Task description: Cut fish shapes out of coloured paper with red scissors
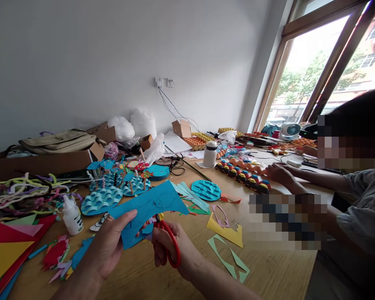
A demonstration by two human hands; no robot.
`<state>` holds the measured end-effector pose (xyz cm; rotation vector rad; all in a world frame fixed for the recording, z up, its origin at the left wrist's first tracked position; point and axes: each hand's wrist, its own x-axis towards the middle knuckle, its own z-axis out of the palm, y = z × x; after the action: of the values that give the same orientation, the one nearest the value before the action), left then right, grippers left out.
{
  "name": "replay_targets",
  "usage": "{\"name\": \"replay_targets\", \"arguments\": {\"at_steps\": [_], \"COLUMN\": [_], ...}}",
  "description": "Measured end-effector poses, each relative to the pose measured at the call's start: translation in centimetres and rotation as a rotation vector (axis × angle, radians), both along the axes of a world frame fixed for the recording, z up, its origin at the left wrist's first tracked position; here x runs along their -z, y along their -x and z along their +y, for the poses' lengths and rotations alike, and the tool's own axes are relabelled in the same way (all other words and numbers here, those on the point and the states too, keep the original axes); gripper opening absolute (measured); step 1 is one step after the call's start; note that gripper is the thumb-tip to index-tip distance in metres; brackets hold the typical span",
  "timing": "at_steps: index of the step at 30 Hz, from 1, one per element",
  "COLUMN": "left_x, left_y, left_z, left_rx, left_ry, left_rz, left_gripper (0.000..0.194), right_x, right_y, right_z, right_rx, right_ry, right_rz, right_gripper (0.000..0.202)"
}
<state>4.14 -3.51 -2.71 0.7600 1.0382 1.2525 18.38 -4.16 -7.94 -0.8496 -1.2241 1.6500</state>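
Observation:
My left hand [108, 246] pinches the lower left part of a blue paper sheet [150, 204] with pencil outlines drawn on it, thumb on top. Red-handled scissors [171, 246] are gripped in my right hand [175, 250], and their blades meet the lower edge of the sheet, partly hidden by it. Small coloured paper pieces lie on the table below the sheet. Left of my left hand stand a white glue bottle [71, 215] and a red paper cutout [56, 252].
On the wooden table [275, 271] lie a yellow paper scrap [226, 229], a green scrap [228, 256] and a crinkled blue disc [206, 190]. A white bottle [210, 154] stands farther back. At right, a person's hands [281, 173] touch a painted egg-carton strip [243, 178].

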Motion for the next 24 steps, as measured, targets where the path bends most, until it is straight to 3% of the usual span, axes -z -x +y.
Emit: {"name": "replay_targets", "arguments": {"at_steps": [16,24], "left_x": [0.4,0.6], "left_y": [-0.9,-0.8], "left_z": [-0.6,-0.4], "left_rx": [-0.03,-0.009], "left_ry": [0.016,0.044], "left_rz": [0.001,0.0], "left_gripper": [0.012,0.014], "right_x": [0.5,-0.5], "right_y": [0.5,-0.2], "right_z": [-0.5,-0.2], "right_rx": [0.093,0.101], "right_ry": [0.005,-0.008], "right_rz": [0.064,-0.076], "right_gripper": [0.053,0.05]}}
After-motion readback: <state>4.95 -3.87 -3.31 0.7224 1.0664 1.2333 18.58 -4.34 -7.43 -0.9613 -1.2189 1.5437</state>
